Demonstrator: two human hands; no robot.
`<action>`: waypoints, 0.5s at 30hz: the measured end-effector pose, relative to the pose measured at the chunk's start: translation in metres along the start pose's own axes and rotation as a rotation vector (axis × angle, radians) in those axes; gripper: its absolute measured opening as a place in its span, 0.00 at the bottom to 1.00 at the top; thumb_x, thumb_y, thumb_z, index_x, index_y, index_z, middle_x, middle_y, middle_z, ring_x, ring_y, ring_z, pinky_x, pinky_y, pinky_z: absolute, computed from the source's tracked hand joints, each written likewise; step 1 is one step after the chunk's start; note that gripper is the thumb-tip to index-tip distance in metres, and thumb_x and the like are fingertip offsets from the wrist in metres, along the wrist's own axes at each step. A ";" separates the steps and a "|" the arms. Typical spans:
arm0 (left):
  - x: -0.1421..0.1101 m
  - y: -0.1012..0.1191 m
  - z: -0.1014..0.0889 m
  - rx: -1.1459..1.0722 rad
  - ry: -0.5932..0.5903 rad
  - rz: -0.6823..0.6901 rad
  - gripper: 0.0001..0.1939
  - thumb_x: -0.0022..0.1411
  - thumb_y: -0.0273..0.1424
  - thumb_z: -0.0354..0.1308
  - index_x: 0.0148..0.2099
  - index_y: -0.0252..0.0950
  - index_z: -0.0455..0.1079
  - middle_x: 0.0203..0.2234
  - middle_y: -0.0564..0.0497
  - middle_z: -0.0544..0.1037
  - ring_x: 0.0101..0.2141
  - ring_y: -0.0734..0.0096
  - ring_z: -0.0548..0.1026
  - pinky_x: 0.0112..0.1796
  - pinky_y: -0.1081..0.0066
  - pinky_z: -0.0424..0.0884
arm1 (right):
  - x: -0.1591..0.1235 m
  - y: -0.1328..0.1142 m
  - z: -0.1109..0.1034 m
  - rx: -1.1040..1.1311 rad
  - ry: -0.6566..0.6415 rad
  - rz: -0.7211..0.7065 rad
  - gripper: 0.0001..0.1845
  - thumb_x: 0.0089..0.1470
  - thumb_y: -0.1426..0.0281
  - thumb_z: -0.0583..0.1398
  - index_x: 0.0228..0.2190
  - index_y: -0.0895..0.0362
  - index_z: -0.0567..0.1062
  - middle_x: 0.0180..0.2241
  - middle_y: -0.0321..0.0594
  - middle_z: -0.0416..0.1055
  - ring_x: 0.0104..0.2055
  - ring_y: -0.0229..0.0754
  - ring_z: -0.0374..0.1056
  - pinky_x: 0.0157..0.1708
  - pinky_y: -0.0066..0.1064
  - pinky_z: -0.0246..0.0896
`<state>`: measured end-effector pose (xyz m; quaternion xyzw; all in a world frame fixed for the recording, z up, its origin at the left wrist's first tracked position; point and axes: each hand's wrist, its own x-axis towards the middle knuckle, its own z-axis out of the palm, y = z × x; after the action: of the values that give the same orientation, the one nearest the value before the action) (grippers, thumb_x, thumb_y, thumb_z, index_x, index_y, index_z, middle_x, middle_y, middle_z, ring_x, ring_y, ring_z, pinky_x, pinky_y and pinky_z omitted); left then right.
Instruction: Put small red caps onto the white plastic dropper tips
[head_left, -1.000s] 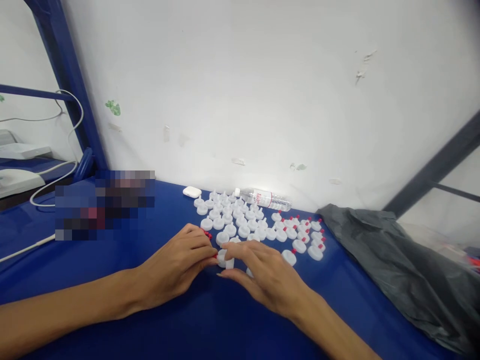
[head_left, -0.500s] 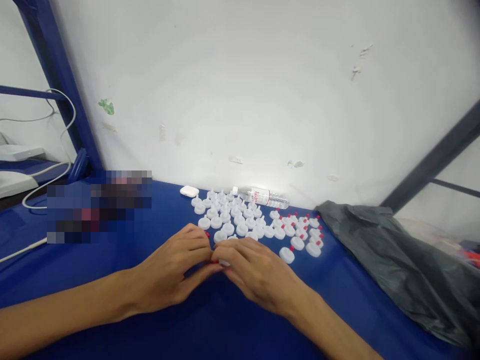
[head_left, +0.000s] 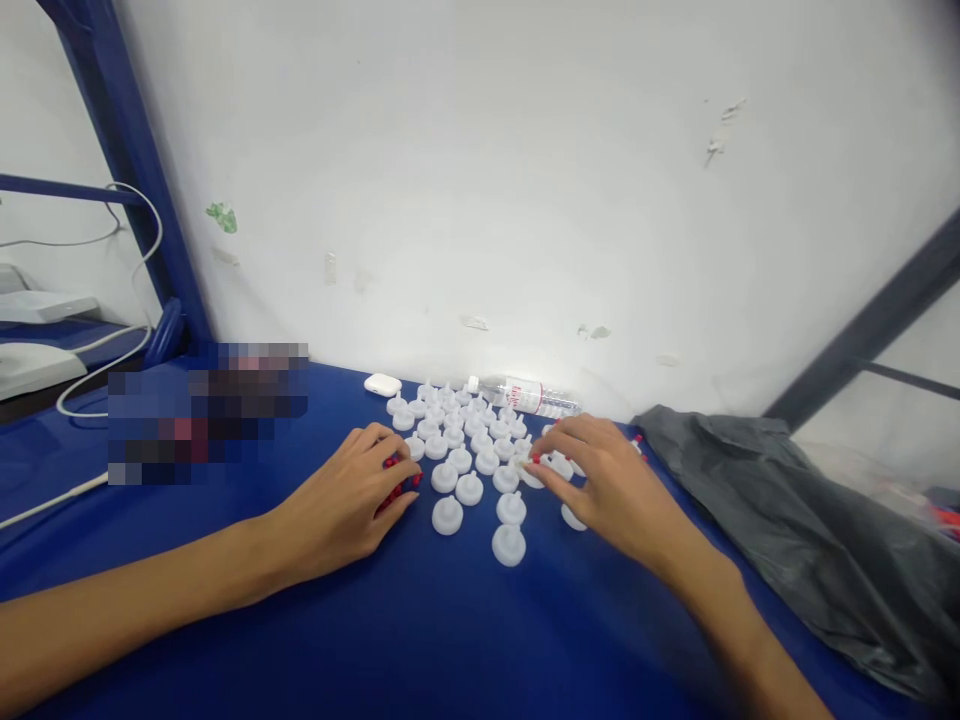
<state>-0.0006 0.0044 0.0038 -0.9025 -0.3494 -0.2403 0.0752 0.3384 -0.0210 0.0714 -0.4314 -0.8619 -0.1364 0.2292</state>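
Note:
My left hand point(head_left: 349, 500) is curled around a little pile of small red tips point(head_left: 391, 482) on the blue surface, with thumb and index finger apart. My right hand point(head_left: 611, 480) pinches a white nozzle cap point(head_left: 531, 474) by its red tip, at the right side of the group. Between my hands stand several white nozzle caps point(head_left: 469, 488) without red tips, spouts up. Other red-tipped caps are partly hidden behind my right hand.
A clear plastic bottle point(head_left: 529, 394) with a white cap lies along the wall point(head_left: 480, 200). A small white case point(head_left: 382, 385) sits left of it. Dark grey plastic sheeting point(head_left: 780, 540) covers the right side. At the left are a blue frame post point(head_left: 146, 150) and a white cable point(head_left: 75, 492).
My hands were together at the middle and are now apart. The right one has gone right with a red-tipped cap; the left has moved back to the red tips.

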 end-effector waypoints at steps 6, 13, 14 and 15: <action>0.000 -0.003 0.001 -0.039 -0.045 0.049 0.12 0.79 0.22 0.58 0.51 0.38 0.83 0.47 0.47 0.84 0.49 0.55 0.76 0.49 0.57 0.72 | 0.001 0.003 -0.004 0.017 -0.336 0.149 0.08 0.69 0.69 0.69 0.35 0.53 0.85 0.34 0.42 0.86 0.37 0.52 0.81 0.45 0.44 0.72; 0.000 -0.005 0.003 -0.026 -0.011 0.098 0.10 0.78 0.22 0.61 0.47 0.39 0.82 0.43 0.51 0.86 0.47 0.58 0.78 0.47 0.60 0.71 | -0.004 0.015 0.001 -0.019 -0.354 0.191 0.17 0.79 0.61 0.58 0.46 0.52 0.87 0.38 0.43 0.88 0.40 0.53 0.83 0.44 0.41 0.72; 0.000 -0.005 0.003 -0.031 -0.013 0.098 0.10 0.79 0.22 0.61 0.48 0.39 0.82 0.43 0.51 0.86 0.47 0.58 0.78 0.47 0.60 0.71 | -0.005 0.018 0.004 -0.070 -0.324 0.178 0.20 0.80 0.61 0.55 0.48 0.52 0.86 0.38 0.43 0.88 0.40 0.53 0.83 0.45 0.42 0.72; 0.001 -0.005 0.003 -0.034 -0.017 0.096 0.10 0.79 0.22 0.61 0.48 0.39 0.82 0.43 0.51 0.86 0.48 0.59 0.78 0.48 0.60 0.71 | -0.007 0.020 0.007 -0.123 -0.284 0.162 0.21 0.81 0.61 0.53 0.49 0.52 0.86 0.37 0.43 0.87 0.40 0.53 0.83 0.44 0.41 0.72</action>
<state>-0.0021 0.0091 0.0012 -0.9213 -0.3023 -0.2348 0.0681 0.3562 -0.0103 0.0626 -0.5277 -0.8379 -0.1075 0.0887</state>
